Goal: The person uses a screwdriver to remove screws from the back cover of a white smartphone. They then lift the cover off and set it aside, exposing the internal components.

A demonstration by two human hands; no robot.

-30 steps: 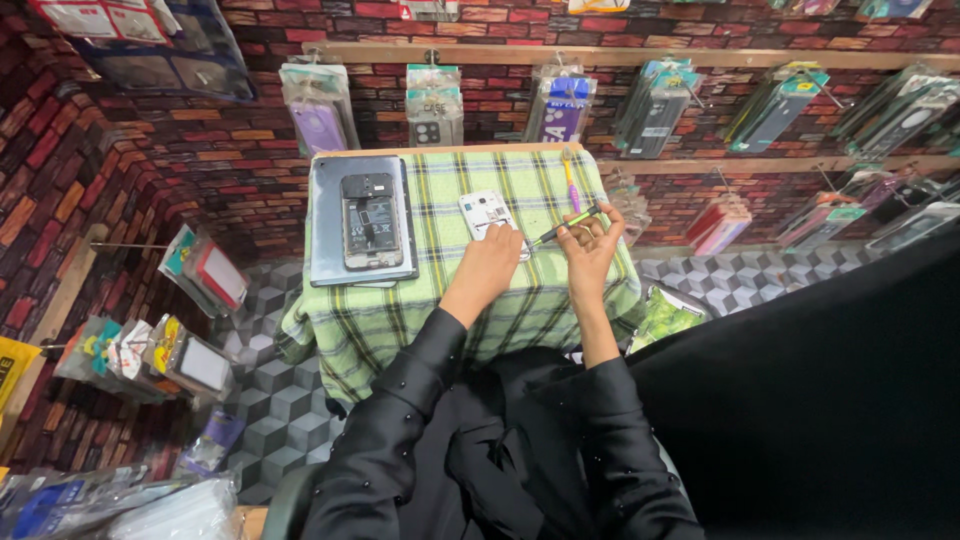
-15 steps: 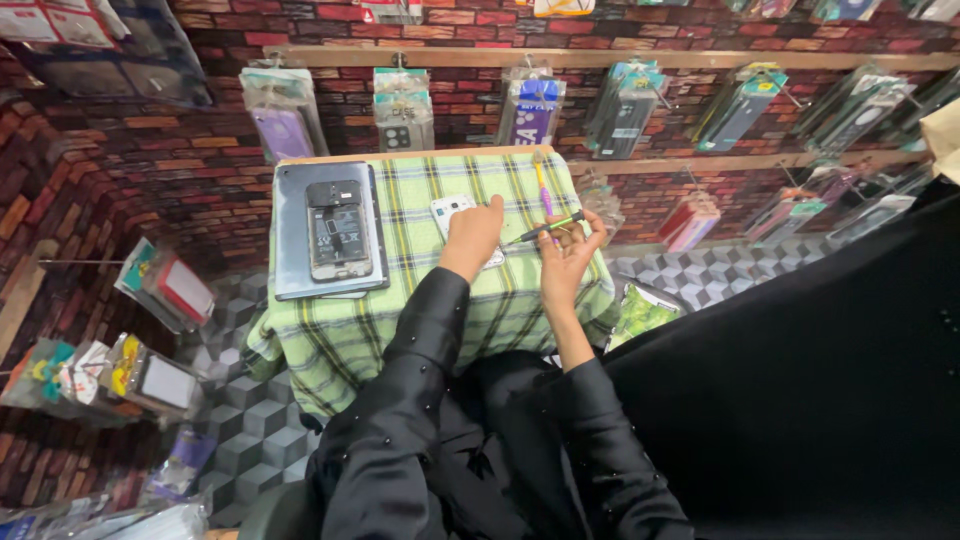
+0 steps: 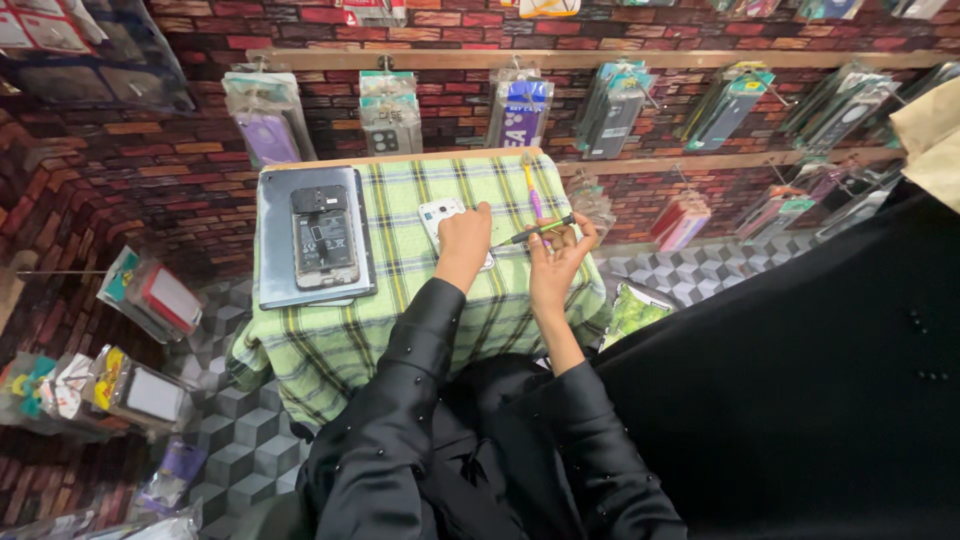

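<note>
Right hand's (image 3: pixel 558 262) grip holds screwdriver (image 3: pixel 532 233) lengthwise, tip pointing left toward phone (image 3: pixel 441 213).

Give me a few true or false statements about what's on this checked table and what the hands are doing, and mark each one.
1. The left hand rests on a white phone part. True.
2. The right hand holds a green-handled screwdriver. True.
3. The opened phone lies directly on the checked cloth. False: it lies on a grey mat on the cloth's left side.
4. A pink and yellow tool lies on the cloth beyond the right hand. True.
5. The wall behind the table is plain white. False: it is a brick-patterned wall hung with packaged phone cases.
</note>
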